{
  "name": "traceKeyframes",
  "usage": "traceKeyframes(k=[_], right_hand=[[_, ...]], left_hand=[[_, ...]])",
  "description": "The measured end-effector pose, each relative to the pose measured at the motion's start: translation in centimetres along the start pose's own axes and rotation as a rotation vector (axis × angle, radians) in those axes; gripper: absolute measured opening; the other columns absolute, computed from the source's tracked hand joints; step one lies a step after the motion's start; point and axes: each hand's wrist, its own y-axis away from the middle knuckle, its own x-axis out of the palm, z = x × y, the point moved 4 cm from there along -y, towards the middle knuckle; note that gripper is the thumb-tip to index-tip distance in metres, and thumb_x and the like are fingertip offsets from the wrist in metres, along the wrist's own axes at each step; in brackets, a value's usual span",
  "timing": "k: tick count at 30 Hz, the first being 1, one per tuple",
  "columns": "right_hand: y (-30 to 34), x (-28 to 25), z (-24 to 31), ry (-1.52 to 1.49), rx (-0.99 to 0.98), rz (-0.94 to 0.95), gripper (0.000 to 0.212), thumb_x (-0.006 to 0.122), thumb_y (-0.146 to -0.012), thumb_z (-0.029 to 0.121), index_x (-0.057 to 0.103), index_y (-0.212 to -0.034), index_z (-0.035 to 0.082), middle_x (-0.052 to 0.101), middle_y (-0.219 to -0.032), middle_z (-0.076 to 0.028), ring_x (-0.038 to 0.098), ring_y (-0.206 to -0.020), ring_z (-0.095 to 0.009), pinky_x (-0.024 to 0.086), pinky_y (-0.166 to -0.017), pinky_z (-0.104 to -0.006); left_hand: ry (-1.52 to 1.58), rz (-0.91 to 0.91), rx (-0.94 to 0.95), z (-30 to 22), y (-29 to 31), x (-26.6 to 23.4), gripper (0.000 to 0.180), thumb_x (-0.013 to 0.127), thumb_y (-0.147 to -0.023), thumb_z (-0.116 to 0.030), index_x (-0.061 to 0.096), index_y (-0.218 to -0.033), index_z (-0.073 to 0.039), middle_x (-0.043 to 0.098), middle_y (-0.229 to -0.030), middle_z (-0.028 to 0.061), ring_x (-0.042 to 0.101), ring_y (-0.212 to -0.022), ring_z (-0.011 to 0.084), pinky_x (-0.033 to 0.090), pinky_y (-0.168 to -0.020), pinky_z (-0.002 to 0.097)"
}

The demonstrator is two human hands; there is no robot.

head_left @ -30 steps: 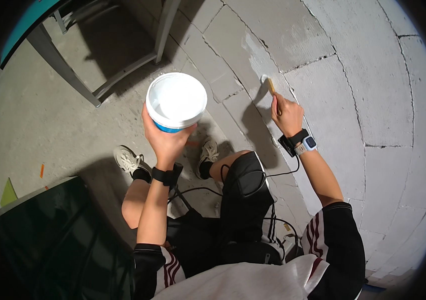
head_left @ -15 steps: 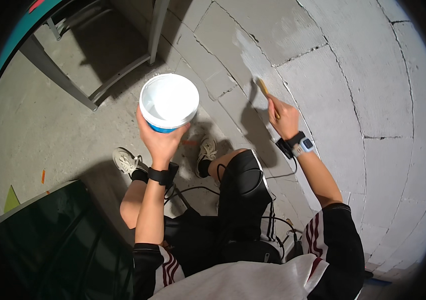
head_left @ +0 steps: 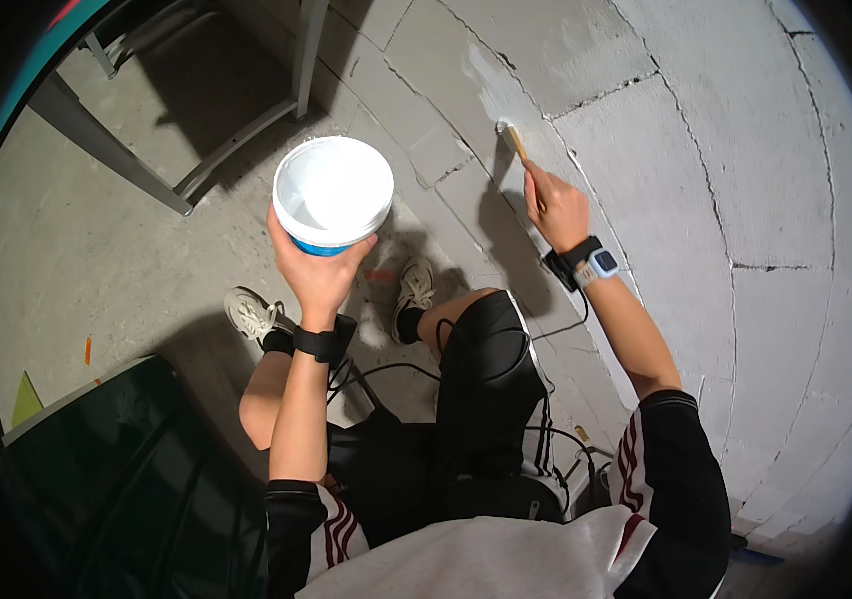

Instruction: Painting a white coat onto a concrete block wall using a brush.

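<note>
My left hand (head_left: 316, 275) grips a white and blue paint bucket (head_left: 334, 190) from its near side, fingers spread around the wall, holding it above the floor. White paint shows inside. In my right hand (head_left: 558, 208) is a paintbrush (head_left: 516, 142) with a yellowish handle, its tip against the block wall (head_left: 666, 180). Around the brush tip lies a fresh, wet-looking white patch (head_left: 494, 88) on the greyer blocks. The bristles are small and hard to make out.
A grey metal table frame (head_left: 236, 155) with a teal top stands at the upper left. A dark green bin-like object (head_left: 126, 479) sits at the lower left. Black cables (head_left: 386, 377) run from my wrists across my legs. My shoes (head_left: 256, 314) rest on the concrete floor (head_left: 96, 260).
My right hand has moved the brush a little up and to the left along the wall. The bucket in my left hand appears slightly higher and further left.
</note>
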Motion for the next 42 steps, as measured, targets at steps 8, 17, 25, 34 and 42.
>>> traceKeyframes(k=[8,17,25,34,42], right_hand=[[3.8,-1.4,-0.6,-0.044,0.154,0.121,0.019,0.063,-0.099,0.018,0.073,-0.112,0.009,0.065,-0.065,-0.013,0.063,-0.054,-0.031,0.049,-0.051,-0.0424],[3.1,-2.5,-0.4,0.041,0.095,0.014,0.018,0.063,-0.098,0.017,0.075,-0.109,0.009,0.063,-0.063,-0.011,0.062,-0.051,-0.031,0.047,-0.048,-0.0414],[0.8,-2.5,-0.2,-0.022,-0.006,-0.023,0.019,0.063,-0.100,0.015,0.073,-0.115,0.008,0.062,-0.065,-0.012,0.061,-0.054,-0.032,0.048,-0.050,-0.0424],[0.9,-1.8,1.1,-0.098,-0.037,0.069,0.025,0.066,-0.099,0.016,0.072,-0.122,0.008,0.058,-0.067,-0.010,0.058,-0.056,-0.028,0.047,-0.053,-0.0409],[-2.3,3.0,0.5,0.076,-0.316,0.125,0.038,0.066,-0.090,0.010,0.064,-0.126,0.001,0.055,-0.085,-0.011,0.060,-0.076,-0.028,0.049,-0.068,-0.0413]], left_hand=[[-0.096,0.015,0.011,-0.6,0.2,-0.7,0.116,0.098,-0.057,-0.015,0.034,-0.152,-0.002,0.055,-0.140,0.0186,0.057,-0.127,0.0311,0.048,-0.107,0.0436],[-0.091,0.029,0.036,-0.6,0.1,-0.8,0.117,0.099,-0.057,-0.017,0.034,-0.152,-0.001,0.055,-0.141,0.0180,0.058,-0.127,0.0303,0.048,-0.108,0.0435],[-0.005,0.014,0.032,-0.1,0.0,-0.2,0.116,0.099,-0.057,-0.017,0.034,-0.152,-0.002,0.055,-0.140,0.0174,0.057,-0.127,0.0306,0.048,-0.108,0.0437],[-0.050,0.004,0.014,0.0,-0.1,-0.7,0.116,0.098,-0.056,-0.016,0.034,-0.152,-0.003,0.055,-0.140,0.0174,0.057,-0.128,0.0309,0.048,-0.108,0.0437],[-0.092,0.031,0.049,-0.6,-0.2,-0.3,0.115,0.098,-0.056,-0.014,0.034,-0.152,-0.003,0.056,-0.140,0.0173,0.058,-0.126,0.0310,0.049,-0.107,0.0432]])
